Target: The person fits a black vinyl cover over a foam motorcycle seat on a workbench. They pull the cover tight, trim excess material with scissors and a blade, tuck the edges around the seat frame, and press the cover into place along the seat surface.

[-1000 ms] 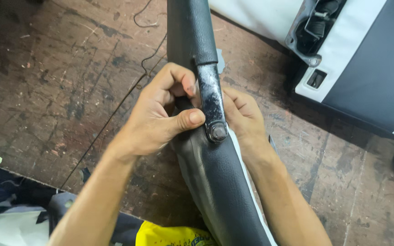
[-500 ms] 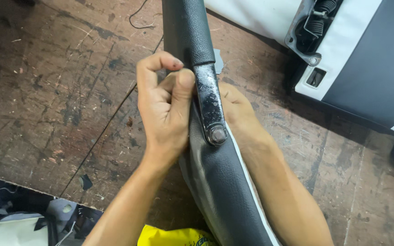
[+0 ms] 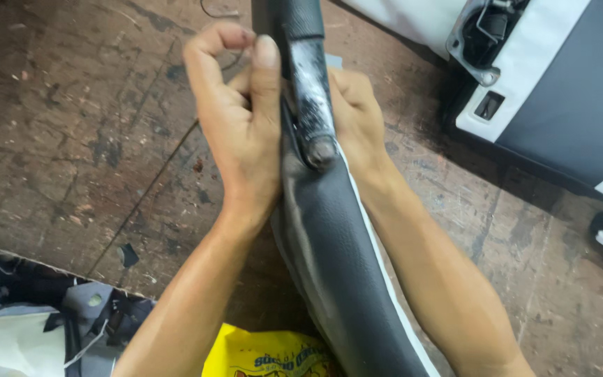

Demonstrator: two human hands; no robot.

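We look down on our two hands working at a long black padded seat part (image 3: 343, 265) with a white edge trim, which runs from the bottom of the view up the middle. A worn metal bracket (image 3: 312, 91), scratched pale along its length and ending in a rounded pivot, lies on top of the padding and continues up out of frame, so we cannot see its upper end. Our left hand (image 3: 242, 119) is clenched against the left side of the bracket, thumb pressed straight up along it and the other fingers curled in; whatever they pinch is hidden behind the thumb. Our right hand (image 3: 357, 119) grips the seat part from the far side; its fingers are covered by the bracket and padding, so we see only the back of the hand. At the upper right lies a grey and white seat panel (image 3: 560, 105), cut off by the frame. A yellow bag (image 3: 273, 356) shows at the bottom edge, and a heap of fabric (image 3: 29, 321) at the lower left. Everything rests over a stained wooden floor (image 3: 71, 126).
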